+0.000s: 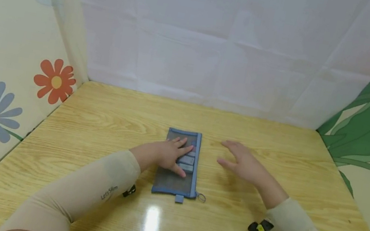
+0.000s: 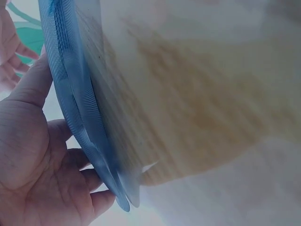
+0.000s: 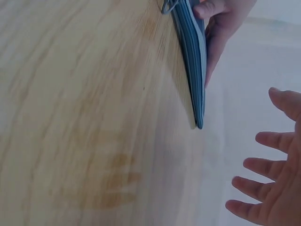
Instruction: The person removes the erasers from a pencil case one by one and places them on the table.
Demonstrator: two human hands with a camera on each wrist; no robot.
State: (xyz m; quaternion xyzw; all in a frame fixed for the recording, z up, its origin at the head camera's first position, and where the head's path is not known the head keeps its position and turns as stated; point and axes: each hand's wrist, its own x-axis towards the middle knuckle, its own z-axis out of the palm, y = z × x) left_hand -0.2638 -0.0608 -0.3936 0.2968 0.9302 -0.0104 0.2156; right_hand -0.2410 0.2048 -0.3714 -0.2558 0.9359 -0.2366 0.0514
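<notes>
The left hand [image 1: 171, 155], splayed on the blue mesh zipper pouch [image 1: 174, 181], is seemingly steadying it, the empty, spread right hand [image 1: 245, 164] probably needing to come closer next.

A slim rectangular pouch [image 1: 167, 180] lay flat on the wooden table [image 1: 113, 119], its long sides running away from the person. It had blue edging around a greyish see-through panel, with a ring [image 1: 201, 197] at the near right corner and a small blue tab [image 1: 179, 198] on the near edge. Pale oblong shapes [image 1: 185, 168] showed mid-panel (what they were was unclear). The left hand [image 1: 171, 155] rested on it, fingers spread; the right hand [image 1: 241, 161] hung apart from its right side.
</notes>
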